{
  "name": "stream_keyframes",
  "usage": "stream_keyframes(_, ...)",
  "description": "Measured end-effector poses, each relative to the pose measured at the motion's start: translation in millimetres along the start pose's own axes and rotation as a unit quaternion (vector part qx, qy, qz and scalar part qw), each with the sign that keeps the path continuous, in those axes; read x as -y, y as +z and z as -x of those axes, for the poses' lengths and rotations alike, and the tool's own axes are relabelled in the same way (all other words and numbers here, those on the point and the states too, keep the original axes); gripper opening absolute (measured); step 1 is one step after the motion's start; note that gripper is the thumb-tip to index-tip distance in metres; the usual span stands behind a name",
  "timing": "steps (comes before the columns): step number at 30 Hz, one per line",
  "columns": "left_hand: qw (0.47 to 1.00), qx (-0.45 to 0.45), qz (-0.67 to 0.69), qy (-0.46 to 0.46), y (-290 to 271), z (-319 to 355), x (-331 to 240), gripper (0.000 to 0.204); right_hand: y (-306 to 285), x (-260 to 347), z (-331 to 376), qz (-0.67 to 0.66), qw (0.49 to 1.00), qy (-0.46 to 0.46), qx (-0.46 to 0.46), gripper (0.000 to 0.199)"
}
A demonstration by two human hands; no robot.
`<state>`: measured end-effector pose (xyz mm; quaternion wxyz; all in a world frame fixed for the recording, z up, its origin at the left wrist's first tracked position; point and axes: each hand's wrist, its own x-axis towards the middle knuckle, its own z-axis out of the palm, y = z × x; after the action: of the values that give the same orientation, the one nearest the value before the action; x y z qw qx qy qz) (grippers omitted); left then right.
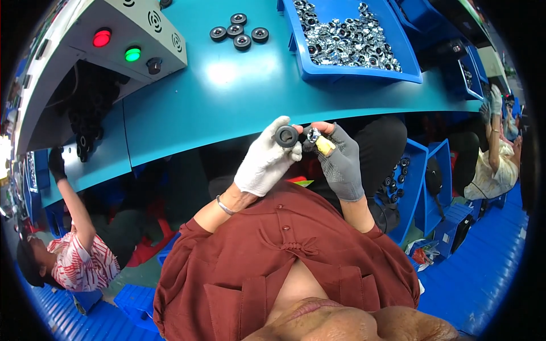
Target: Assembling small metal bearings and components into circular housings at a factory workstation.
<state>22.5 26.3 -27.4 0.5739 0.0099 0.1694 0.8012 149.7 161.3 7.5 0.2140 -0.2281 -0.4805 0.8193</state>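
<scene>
My left hand [260,163], in a white glove, holds a small black wheel-shaped ring [278,137] upright between thumb and fingers. Its round face is turned toward me. Close beside it, my right hand [343,166], in a grey glove with some fingertips bare, pinches a small shiny chrome part [312,134]. A yellow wrap [325,146] shows at the right thumb. Both hands are in front of my chest, near the table's front edge, with the two parts a short gap apart. Several black wheels [242,42] lie grouped on the teal table [244,94].
A blue tray [364,75] of many chrome parts [352,42] stands at the far right. At the left is a white machine [85,34] with red and green buttons. Blue bins [418,187] with black wheels are low at right. Co-workers sit on both sides.
</scene>
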Motion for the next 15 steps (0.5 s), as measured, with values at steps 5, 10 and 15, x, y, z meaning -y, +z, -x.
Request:
stream_keyframes(5, 1.0, -0.004, -0.004, 0.003, 0.1, 1.2, -0.2, 0.07, -1.4, -4.5, 1.4, -0.013, 1.0, 0.004, 0.005, 0.027)
stream_keyframes(10, 1.0, -0.011, -0.009, 0.007, 0.1, 1.9, 0.5, 0.07, 0.1, -4.2, 2.1, -0.004, 1.0, 0.01, 0.002, 0.027)
stream_keyframes(15, 0.999, -0.021, -0.026, 0.01, 1.5, 3.4, 0.8, 0.069, 0.1, -5.5, 2.9, -0.004, 1.0, 0.015, 0.0, 0.027)
